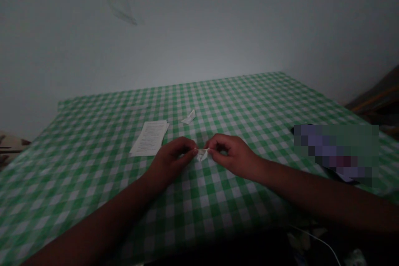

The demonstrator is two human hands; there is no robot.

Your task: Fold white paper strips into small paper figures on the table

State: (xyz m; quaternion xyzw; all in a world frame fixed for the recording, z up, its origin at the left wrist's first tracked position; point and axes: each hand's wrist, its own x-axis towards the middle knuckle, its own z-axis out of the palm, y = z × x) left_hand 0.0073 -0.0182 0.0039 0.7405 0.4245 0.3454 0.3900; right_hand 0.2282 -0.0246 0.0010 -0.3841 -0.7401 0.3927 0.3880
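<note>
Between my two hands is a small folded piece of white paper [202,155] with faint print on it. My left hand [172,156] pinches its left end between thumb and fingers. At the right end, my right hand [232,153] grips it the same way. The paper hangs a little below the fingertips, low over the checked tablecloth. Beyond my hands lies another folded white paper piece [188,117], longer and boat-like in shape. A stack of printed sheets [149,138] rests just left of my left hand.
A green and white checked cloth [93,174] covers the table. On the right lies a dark-edged flat object [343,176], mostly blurred out by pixels. A pale wall [199,29] stands behind the table. Below the front edge, a white cable [321,241] curves at the lower right.
</note>
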